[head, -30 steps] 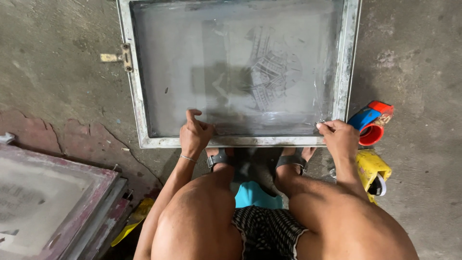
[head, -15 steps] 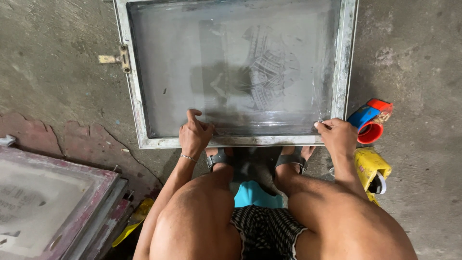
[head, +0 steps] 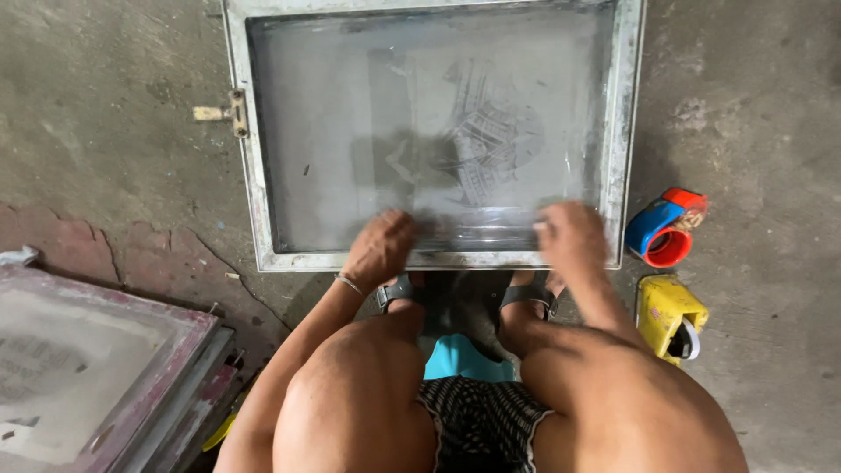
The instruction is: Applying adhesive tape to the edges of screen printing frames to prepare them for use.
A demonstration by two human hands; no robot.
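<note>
A large screen-printing frame (head: pixel 263 175) with a pale metal rim and grey mesh lies flat on the concrete floor in front of my knees. A faint printed design shows in the mesh. My left hand (head: pixel 381 250) and my right hand (head: pixel 569 236) are both at the frame's near edge, motion-blurred. A glossy strip of clear tape (head: pixel 477 232) stretches between them along the mesh's lower border. Each hand seems to grip one end of it.
A red and blue tape dispenser (head: pixel 666 229) and a yellow one (head: pixel 670 317) lie on the floor right of the frame. A second, purple-rimmed screen frame (head: pixel 79 377) lies at the lower left. A metal hinge (head: pixel 223 112) juts from the frame's left side.
My right hand has moved left from the frame's near right corner onto the mesh. My left hand has shifted slightly. A glossy tape strip now shows between them.
</note>
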